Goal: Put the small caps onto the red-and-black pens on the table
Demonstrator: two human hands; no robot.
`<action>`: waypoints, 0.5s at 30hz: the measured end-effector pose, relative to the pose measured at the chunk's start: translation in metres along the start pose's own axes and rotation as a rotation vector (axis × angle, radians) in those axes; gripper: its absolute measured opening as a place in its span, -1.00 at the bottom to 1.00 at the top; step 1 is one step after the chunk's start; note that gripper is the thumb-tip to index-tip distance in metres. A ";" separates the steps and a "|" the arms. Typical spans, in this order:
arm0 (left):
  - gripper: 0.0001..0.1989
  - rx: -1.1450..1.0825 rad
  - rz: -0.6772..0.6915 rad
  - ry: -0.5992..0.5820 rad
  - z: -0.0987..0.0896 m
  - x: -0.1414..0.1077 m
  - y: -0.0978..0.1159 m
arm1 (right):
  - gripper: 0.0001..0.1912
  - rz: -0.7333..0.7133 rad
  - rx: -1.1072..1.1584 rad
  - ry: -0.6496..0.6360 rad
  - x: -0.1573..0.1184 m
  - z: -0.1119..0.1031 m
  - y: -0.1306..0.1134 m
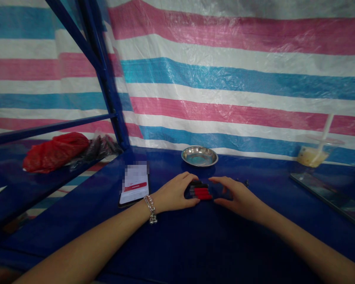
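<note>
A short row of slim red and black sticks, perhaps pens, lies side by side on the blue table. My left hand curls about their left end, fingers on the far side and thumb on the near side, closed on the row. A bracelet with beads circles that wrist. At the row's right end, my right hand has its thumb and fingers apart and holds nothing. The sticks' left ends are partly hidden and blurred.
Beyond the hands stands a round metal dish. A phone lies left with its screen lit. On the right are a cup with a straw and a dark flat device. A red bag lies far left, near a blue frame.
</note>
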State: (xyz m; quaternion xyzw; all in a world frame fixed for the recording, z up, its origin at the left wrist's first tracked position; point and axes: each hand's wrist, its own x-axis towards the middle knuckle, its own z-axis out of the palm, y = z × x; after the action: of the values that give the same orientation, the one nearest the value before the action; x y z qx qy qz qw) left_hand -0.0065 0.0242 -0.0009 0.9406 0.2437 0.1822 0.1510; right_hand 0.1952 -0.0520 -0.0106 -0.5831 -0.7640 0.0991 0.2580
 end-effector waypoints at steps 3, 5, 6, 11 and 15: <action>-0.56 -0.047 0.022 -0.003 0.000 0.000 0.001 | -0.46 0.056 0.091 -0.004 0.001 0.005 -0.001; -0.55 -0.058 0.017 0.000 0.000 0.000 0.001 | -0.45 0.101 0.152 0.001 0.002 0.007 0.000; -0.55 -0.056 0.010 0.002 0.000 0.000 0.001 | -0.45 0.124 0.181 0.004 0.002 0.008 0.000; -0.54 -0.052 0.006 0.007 0.001 0.000 0.000 | -0.47 0.171 0.329 -0.011 0.003 0.010 0.000; -0.55 -0.058 0.015 0.003 0.001 0.000 0.000 | -0.50 0.156 0.382 -0.026 0.003 0.009 -0.002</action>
State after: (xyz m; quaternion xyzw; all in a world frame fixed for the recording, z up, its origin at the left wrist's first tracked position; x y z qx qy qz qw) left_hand -0.0058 0.0239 -0.0019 0.9373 0.2313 0.1915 0.1767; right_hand 0.1882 -0.0485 -0.0164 -0.5797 -0.6869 0.2694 0.3457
